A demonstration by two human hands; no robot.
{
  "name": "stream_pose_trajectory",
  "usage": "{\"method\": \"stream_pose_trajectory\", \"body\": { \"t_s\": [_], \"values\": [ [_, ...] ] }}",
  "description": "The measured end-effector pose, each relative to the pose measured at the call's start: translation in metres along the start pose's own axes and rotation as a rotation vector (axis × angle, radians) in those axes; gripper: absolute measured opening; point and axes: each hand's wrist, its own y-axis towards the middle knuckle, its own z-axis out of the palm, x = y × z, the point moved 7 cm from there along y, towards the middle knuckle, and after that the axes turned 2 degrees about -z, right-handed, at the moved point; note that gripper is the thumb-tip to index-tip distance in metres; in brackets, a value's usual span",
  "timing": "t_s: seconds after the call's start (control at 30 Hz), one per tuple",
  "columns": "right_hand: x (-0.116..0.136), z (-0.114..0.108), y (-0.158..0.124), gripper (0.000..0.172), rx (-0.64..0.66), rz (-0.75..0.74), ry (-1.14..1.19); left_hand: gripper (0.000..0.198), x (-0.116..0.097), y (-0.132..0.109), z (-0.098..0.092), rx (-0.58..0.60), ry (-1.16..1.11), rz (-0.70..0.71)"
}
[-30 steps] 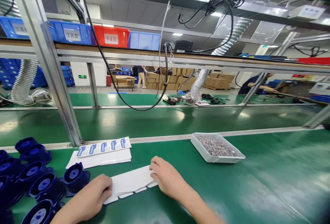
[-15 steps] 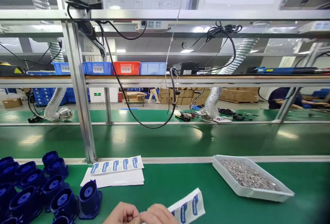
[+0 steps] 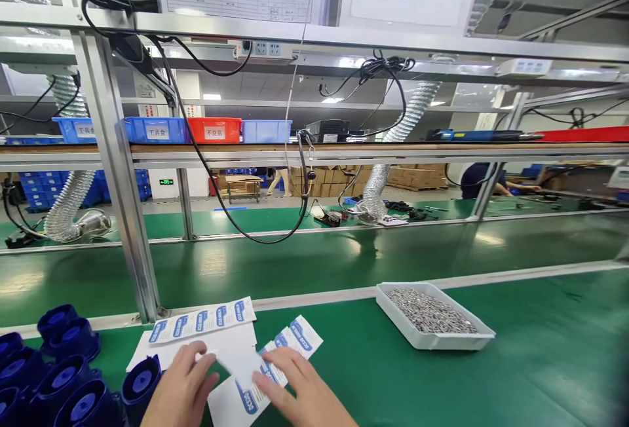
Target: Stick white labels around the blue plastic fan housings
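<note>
My left hand (image 3: 183,388) is over the front of the bench with its thumb and fingers apart, beside a stack of white sheets (image 3: 142,352). My right hand (image 3: 302,391) has its thumb and fingertips spread over a strip of blue-and-white labels (image 3: 304,336) that lies slanted on the green surface. Between both hands is a blurred white piece of paper (image 3: 238,358); I cannot tell whether either hand touches it. Another label strip (image 3: 201,320) rests on the white sheets. Dark blue round plastic housings (image 3: 140,384) stand left of my left hand.
A white tray (image 3: 442,342) of small metal parts stands at right on the green bench. A metal upright (image 3: 118,185) rises at left, and a black cable (image 3: 236,234) hangs from the frame. Blue bins and a red bin (image 3: 215,130) sit on the shelf. A person works far right.
My hands were close together with fingers pinched; they have parted and opened. The label strip by my right hand has shifted nearer the white sheets. The view has swung to the right.
</note>
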Motion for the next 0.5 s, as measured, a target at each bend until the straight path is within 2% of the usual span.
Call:
{"method": "stream_pose_trajectory", "body": {
  "t_s": [0.07, 0.1, 0.17, 0.2, 0.3, 0.37, 0.43, 0.5],
  "values": [
    [-0.024, -0.004, 0.002, 0.12, 0.124, 0.12, 0.017, 0.033, 0.008, -0.004, -0.019, -0.075, 0.219, -0.063],
    [-0.036, -0.006, 0.003, 0.127, 0.186, 0.209, 0.033, 0.038, 0.014, -0.007, -0.029, -0.098, 0.33, -0.129],
    [-0.055, -0.01, 0.004, 0.127, 0.279, 0.35, 0.072, 0.049, 0.023, -0.013, -0.043, -0.087, 0.51, -0.262],
    [-0.06, -0.011, 0.005, 0.127, 0.312, 0.381, 0.094, 0.053, 0.027, -0.016, -0.046, -0.046, 0.566, -0.311],
    [-0.067, -0.006, 0.011, 0.13, 0.375, 0.381, 0.163, 0.053, 0.036, -0.023, -0.04, 0.138, 0.607, -0.352],
    [-0.066, 0.0, 0.015, 0.129, 0.391, 0.352, 0.18, 0.053, 0.038, -0.024, -0.037, 0.199, 0.582, -0.343],
    [-0.063, 0.005, 0.016, 0.126, 0.388, 0.33, 0.147, 0.053, 0.036, -0.02, -0.041, 0.158, 0.533, -0.314],
    [-0.059, 0.007, 0.017, 0.124, 0.372, 0.331, 0.076, 0.05, 0.024, -0.013, -0.054, -0.005, 0.426, -0.247]
  ]
}}
